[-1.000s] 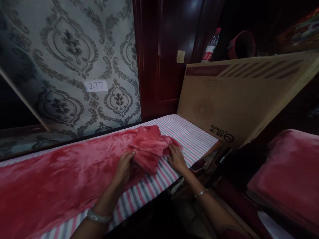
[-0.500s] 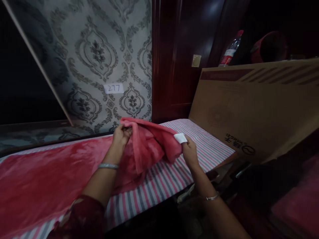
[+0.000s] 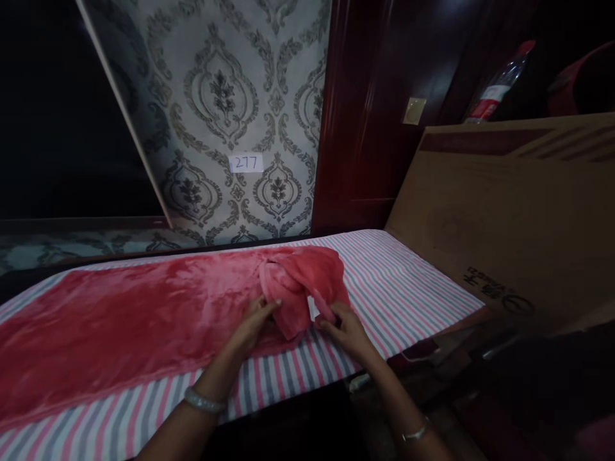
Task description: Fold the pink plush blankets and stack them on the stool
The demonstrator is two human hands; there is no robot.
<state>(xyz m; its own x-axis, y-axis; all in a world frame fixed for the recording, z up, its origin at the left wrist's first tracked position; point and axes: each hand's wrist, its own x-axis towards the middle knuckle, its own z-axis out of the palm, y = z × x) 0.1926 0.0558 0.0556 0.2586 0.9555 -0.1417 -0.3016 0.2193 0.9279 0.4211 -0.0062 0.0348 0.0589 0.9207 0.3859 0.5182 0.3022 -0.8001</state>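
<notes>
A plush red blanket [image 3: 158, 314] lies spread lengthwise over a striped cloth [image 3: 384, 275]. Its right end is bunched and folded over on itself. At the left edge of that bunch, my left hand [image 3: 254, 323] has its thumb and fingers closed on the fabric. My right hand [image 3: 346, 330] pinches a folded edge on the right, close to a small white tag [image 3: 313, 308] sewn to the blanket. Bracelets circle both of my wrists.
Against the right end of the cloth leans a large cardboard box [image 3: 480, 205], with a plastic bottle [image 3: 497, 89] behind its top edge. A dark screen [image 3: 72, 128] stands at the left, before a patterned wall [image 3: 221, 96] with a paper marked 277 [image 3: 246, 162].
Both hands have come down and nearer to me, lowering the blanket's lifted end onto the cloth. The white tag is now partly covered by folds. The view has swung left.
</notes>
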